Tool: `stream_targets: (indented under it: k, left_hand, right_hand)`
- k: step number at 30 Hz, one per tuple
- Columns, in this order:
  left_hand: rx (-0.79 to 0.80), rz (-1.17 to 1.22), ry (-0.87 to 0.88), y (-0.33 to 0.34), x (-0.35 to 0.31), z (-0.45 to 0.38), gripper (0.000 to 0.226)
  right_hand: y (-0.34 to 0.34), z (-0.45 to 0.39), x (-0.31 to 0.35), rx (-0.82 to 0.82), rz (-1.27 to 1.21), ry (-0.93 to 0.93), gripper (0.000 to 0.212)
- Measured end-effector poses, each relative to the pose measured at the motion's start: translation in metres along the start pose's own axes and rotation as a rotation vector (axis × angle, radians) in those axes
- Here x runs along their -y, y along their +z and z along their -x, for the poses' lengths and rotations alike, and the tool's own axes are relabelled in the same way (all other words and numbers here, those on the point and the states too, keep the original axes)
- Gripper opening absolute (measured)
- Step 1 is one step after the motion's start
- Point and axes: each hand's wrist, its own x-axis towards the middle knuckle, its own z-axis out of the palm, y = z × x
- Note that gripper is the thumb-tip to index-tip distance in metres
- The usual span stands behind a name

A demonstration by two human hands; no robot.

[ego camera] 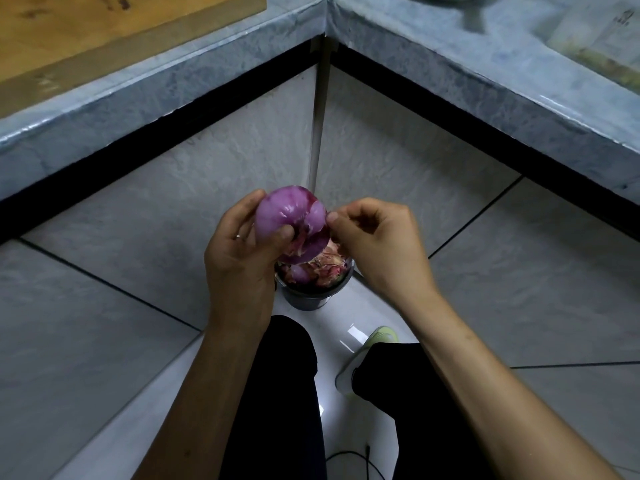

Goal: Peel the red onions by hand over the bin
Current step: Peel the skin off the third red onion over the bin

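The left hand grips a mostly peeled red onion above the bin. The right hand pinches at its edge; next, likely pulling away remaining skin.

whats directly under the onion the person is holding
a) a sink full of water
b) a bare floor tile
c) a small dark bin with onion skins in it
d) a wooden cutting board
c: the red onion, held in the left hand with the right hand pinching at its edge, sits right above a small dark bin holding onion skins.
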Motion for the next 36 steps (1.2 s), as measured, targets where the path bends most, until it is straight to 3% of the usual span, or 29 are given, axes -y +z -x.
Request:
stream_targets:
  k: [5, 10, 15, 23, 27, 36]
  left_hand:
    - [-0.013, 0.011, 0.026, 0.005, 0.003, -0.001, 0.062]
    - [0.026, 0.113, -0.043, 0.005, 0.005, -0.004, 0.086]
    - [0.069, 0.243, -0.136, 0.001, 0.009, -0.011, 0.095]
    - [0.151, 0.333, -0.226, -0.004, 0.021, -0.019, 0.081]
    - [0.229, 0.360, -0.239, 0.002, 0.022, -0.020, 0.044]
    - [0.062, 0.505, -0.303, 0.016, 0.030, -0.020, 0.036]
  right_hand:
    - [0.000, -0.003, 0.001, 0.058, 0.078, 0.033, 0.019]
    - [-0.001, -0.008, 0.002, 0.113, -0.024, 0.099, 0.017]
    - [0.000, -0.012, -0.003, 0.177, -0.146, 0.192, 0.017]
    - [0.000, -0.022, -0.013, 0.235, -0.292, 0.237, 0.019]
    - [0.001, -0.026, -0.019, 0.253, -0.383, 0.244, 0.019]
    - [0.003, -0.034, -0.028, 0.283, -0.642, 0.329, 0.037]
